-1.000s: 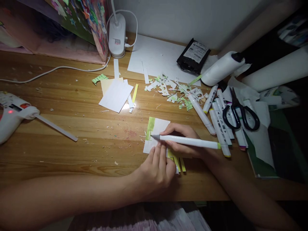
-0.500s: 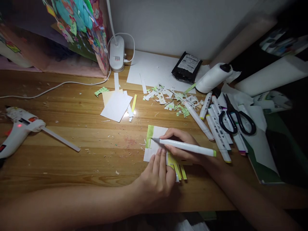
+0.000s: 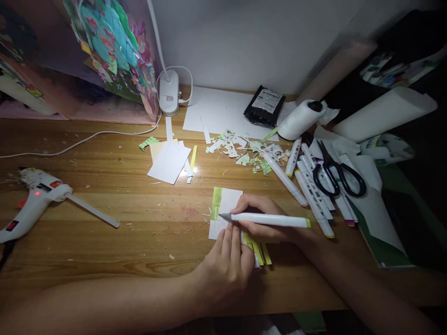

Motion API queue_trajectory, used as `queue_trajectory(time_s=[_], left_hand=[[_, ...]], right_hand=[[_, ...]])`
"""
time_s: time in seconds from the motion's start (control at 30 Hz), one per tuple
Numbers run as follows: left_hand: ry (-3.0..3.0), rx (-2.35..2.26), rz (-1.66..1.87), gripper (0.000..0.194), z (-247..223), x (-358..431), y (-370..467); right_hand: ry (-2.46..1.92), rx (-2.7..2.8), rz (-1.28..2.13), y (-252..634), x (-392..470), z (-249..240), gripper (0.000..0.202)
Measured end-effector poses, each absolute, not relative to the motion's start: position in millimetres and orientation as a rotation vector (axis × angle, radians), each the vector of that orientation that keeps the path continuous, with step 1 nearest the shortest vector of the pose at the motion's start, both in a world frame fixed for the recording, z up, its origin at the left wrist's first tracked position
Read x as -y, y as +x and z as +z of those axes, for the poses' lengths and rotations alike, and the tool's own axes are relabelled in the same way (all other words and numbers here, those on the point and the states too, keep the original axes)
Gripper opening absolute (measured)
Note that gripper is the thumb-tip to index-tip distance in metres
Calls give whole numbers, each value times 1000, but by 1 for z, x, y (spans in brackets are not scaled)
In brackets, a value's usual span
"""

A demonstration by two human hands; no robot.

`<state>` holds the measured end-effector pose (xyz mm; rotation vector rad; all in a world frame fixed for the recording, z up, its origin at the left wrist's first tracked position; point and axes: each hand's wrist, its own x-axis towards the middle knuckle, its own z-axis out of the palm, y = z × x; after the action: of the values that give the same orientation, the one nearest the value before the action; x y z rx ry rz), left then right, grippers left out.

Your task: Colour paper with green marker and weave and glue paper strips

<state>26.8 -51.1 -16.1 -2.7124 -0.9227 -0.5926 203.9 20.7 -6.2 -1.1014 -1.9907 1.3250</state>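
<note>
My right hand (image 3: pixel 261 216) is closed round a white marker (image 3: pixel 272 219) with a green end cap. Its grey tip points left, at the edge of a green band on a small white card (image 3: pixel 230 200). The band runs down the card's left side and its lower part is patchy. My left hand (image 3: pixel 228 260) rests on the card's lower part, fingers stretched out and pressing it to the table; the thumb is hidden. Yellow paper strips (image 3: pixel 259 253) lie on the table just right of my left hand, partly covered by my hands.
Black-handled scissors (image 3: pixel 337 174) lie on several markers (image 3: pixel 314 200) at the right. Paper scraps (image 3: pixel 244 149) are heaped behind the card. White cards (image 3: pixel 170 163) lie left of them. A glue gun (image 3: pixel 38 200) with a lit red light lies at the far left; a lamp base (image 3: pixel 169 95) stands behind.
The marker tip has moved slightly down along the edge of the green band, and the band's lower part has more green. My left hand stays on the card. The view has shifted a little.
</note>
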Motion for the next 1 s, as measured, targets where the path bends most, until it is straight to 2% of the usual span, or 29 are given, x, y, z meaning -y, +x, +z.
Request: queue_trajectory(time_s=[1.0], left_hand=[[-2697,912,-617,26,-15,50,27]], right_hand=[[-1169,1945,1293,204,-21,-6,15]])
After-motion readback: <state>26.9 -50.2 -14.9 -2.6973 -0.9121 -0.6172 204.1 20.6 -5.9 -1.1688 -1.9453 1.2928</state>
